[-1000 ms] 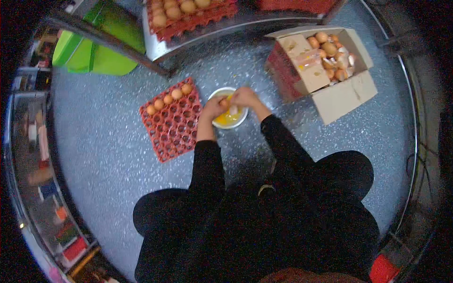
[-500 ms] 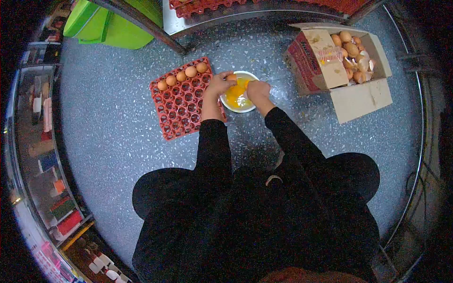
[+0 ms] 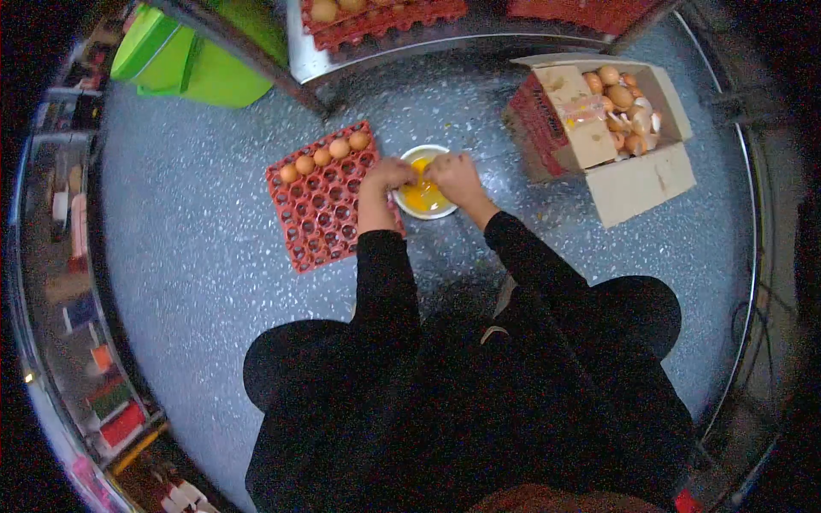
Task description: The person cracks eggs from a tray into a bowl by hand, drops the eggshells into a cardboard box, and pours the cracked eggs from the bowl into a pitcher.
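A white bowl [image 3: 434, 216] of yellow yolks and clear egg white [image 3: 419, 198] sits on the floor. My left hand [image 3: 386, 177] is over its left rim, fingers curled inward and slightly blurred. My right hand [image 3: 456, 178] bends over the upper right rim, fingertips pointing toward the left ones. Whatever lies between the fingers of either hand is hidden. Left of the bowl is a red egg tray [image 3: 308, 221], partly behind my left forearm. Brown eggs [image 3: 322, 157] fill part of its far row; the nearer cups hold none.
At the right stands an open cardboard box [image 3: 637, 192] with cracked brown eggshells [image 3: 631, 120]. A green bin [image 3: 201, 73] is at the upper left. Metal-edged shelving [image 3: 368, 61] carries more red trays at the top. Cluttered shelves [image 3: 85, 256] line the left side.
The view has shifted, so the tray, bowl and box sit slightly lower and left. An orange-brown shell seen at my left fingers no longer shows. Both hands have turned over the bowl.
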Demonstrator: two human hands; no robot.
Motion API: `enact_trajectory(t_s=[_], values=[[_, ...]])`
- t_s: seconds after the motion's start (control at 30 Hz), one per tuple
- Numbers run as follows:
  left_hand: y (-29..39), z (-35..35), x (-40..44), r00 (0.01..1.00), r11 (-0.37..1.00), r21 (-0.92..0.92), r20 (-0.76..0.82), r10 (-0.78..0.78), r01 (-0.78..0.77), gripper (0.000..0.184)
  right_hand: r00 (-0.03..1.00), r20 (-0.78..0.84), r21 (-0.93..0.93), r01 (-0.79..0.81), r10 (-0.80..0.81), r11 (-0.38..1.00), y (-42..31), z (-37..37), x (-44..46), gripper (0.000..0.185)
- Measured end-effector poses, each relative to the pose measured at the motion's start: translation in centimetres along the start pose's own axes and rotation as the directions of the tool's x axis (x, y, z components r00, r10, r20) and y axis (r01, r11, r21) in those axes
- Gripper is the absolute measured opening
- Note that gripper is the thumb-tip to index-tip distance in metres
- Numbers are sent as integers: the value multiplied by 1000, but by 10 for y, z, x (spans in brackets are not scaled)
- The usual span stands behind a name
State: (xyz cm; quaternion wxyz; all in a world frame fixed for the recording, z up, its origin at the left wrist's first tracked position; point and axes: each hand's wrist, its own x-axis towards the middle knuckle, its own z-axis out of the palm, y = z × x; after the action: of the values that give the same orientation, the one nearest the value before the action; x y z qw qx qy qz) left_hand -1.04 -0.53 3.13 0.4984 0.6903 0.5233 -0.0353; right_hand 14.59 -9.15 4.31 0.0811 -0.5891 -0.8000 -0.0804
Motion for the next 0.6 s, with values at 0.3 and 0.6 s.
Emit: enact_trajectory(t_s=[0.3, 0.6], values=[[56, -18, -2, 998, 987, -149, -20, -62, 58, 30, 901, 228, 186, -412, 369, 892, 45, -58, 48, 19], [298, 57, 47, 796, 786, -216, -362, 486, -578, 26, 758, 187, -164, -603, 625, 780, 270, -217, 40, 36]])
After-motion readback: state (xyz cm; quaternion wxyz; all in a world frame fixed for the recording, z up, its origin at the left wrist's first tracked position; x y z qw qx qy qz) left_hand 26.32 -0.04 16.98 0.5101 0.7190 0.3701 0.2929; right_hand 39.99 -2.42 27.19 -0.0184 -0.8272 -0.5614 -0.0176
